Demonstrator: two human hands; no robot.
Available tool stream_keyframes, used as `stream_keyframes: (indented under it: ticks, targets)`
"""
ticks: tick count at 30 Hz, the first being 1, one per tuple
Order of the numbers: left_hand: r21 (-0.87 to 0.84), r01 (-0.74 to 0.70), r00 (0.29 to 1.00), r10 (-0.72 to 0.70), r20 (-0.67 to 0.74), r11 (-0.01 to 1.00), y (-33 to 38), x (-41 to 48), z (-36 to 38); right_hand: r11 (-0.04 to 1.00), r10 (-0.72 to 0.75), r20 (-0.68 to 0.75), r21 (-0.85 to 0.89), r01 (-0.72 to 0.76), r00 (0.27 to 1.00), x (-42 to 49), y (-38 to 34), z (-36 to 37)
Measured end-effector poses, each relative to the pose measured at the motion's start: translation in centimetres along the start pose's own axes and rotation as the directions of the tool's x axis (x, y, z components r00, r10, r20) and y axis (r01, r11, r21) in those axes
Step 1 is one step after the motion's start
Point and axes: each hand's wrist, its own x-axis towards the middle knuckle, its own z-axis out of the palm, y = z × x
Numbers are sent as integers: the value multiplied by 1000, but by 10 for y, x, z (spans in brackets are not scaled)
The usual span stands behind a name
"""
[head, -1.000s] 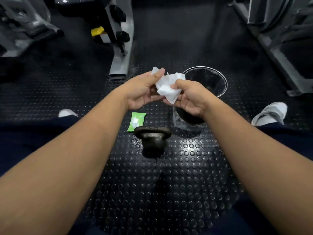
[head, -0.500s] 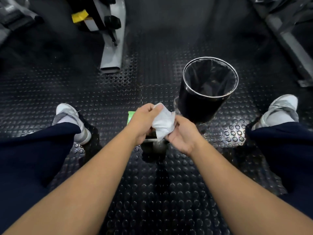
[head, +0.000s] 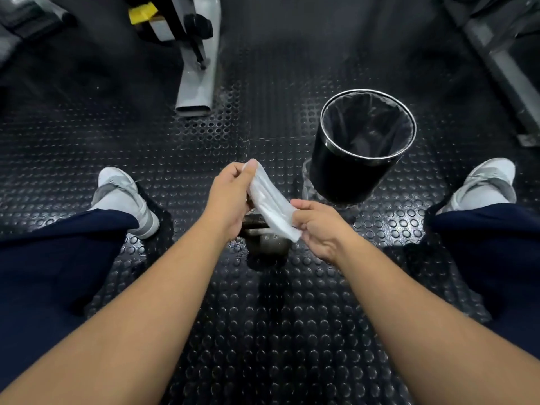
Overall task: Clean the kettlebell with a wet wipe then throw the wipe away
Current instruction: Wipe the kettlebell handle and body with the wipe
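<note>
Two bare forearms reach forward from the bottom of the view over the black studded rubber floor [head: 263, 331], with dark blue trouser legs at either side. Between the hands the white wet wipe [head: 271, 206] is stretched out as a slanted strip in the air. The left hand [head: 230, 200] pinches its upper end between thumb and fingertips, and the right hand [head: 321, 229] pinches its lower end, fingers curled beneath. Directly under the wipe, and partly hidden by it and the left hand, the dark kettlebell [head: 264, 244] stands on the floor; the wipe does not appear to touch it. A grey and white shoe [head: 122, 194] rests on the floor to the left and another shoe [head: 485, 182] to the right. Just beyond the right hand stands a black round bin [head: 344, 176] with a metal rim and a dark liner, upright. Farther off to the left lies the grey foot of a machine frame [head: 198, 77], with a yellow tag [head: 141, 13] above it.
</note>
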Motion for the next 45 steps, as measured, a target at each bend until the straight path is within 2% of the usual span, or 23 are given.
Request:
stream_keyframes:
  ticks: [3, 6, 8, 10, 12, 14, 16, 19, 23, 25, 27, 29, 31, 34, 35, 37, 38, 41, 43, 45]
  targets:
    - [-62, 4, 999, -6, -44, 998, 16, -3, -14, 996, -46, -43, 68, 49, 998, -8, -2, -11]
    - [34, 64, 998, -65, 21, 997, 29, -12, -21, 994, -107, -21, 33, 107, 994, -15, -10, -14]
    - [107, 68, 990, -80, 115, 992, 34, -18, -19, 990, -71, 94, -113, 81, 993, -23, -18, -5]
    - [94, 87, 967, -107, 233, 992, 38, -26, -12, 952, -30, 248, -289, 103, 968, -34, -27, 10]
    - [59, 129, 934, -141, 329, 990, 43, -32, -5, 944, -2, 386, -305, 129, 923, -40, -33, 22]
    - [70, 127, 925, -143, 352, 989, 45, -32, -5, 960, 3, 413, -257, 113, 911, -39, -36, 25]
    - [170, 69, 936, -122, 330, 983, 43, -28, -9, 962, -29, 409, -237, 137, 912, -33, -37, 17]
    - [400, -60, 943, -80, 324, 914, 39, -23, -14, 961, -48, 394, -234, 151, 918, -25, -37, -1]
    - [467, 68, 842, -302, 447, 881, 35, -12, -20, 879, -118, 281, -416, 232, 952, -19, -44, -11]
    - [471, 85, 824, -328, 463, 878, 29, -4, -22, 849, -205, 223, -444, 286, 953, -14, -48, -15]
    - [401, 83, 850, -275, 450, 912, 22, 4, -22, 834, -253, 188, -455, 313, 949, -7, -53, -20]
    - [324, 106, 862, -249, 441, 940, 14, 11, -18, 866, -238, 167, -410, 287, 957, -5, -56, -22]
    - [335, 97, 888, -234, 396, 937, 4, 19, -14, 899, -222, 133, -356, 256, 966, -3, -58, -25]
    - [432, 42, 960, -156, 232, 901, -11, 31, -11, 927, -257, 51, -270, 261, 965, 2, -64, -35]
    - [527, -13, 971, -114, 208, 850, -15, 33, -12, 933, -272, 29, -238, 271, 962, 2, -66, -38]
    - [776, -147, 964, -86, 251, 613, -24, 35, -18, 923, -321, -30, -233, 306, 947, 4, -67, -40]
    - [842, -207, 947, -115, 301, 499, -28, 35, -20, 904, -364, -78, -269, 332, 928, 5, -65, -38]
    - [890, -393, 878, -192, 438, 231, -40, 34, -20, 785, -546, -210, -466, 408, 811, 9, -54, -28]
    - [878, -477, 864, -154, 478, 48, -47, 36, -19, 673, -612, -165, -623, 399, 774, 8, -40, -17]
    - [872, -487, 869, -128, 478, -44, -50, 38, -18, 510, -537, 21, -788, 344, 843, 8, -13, -5]
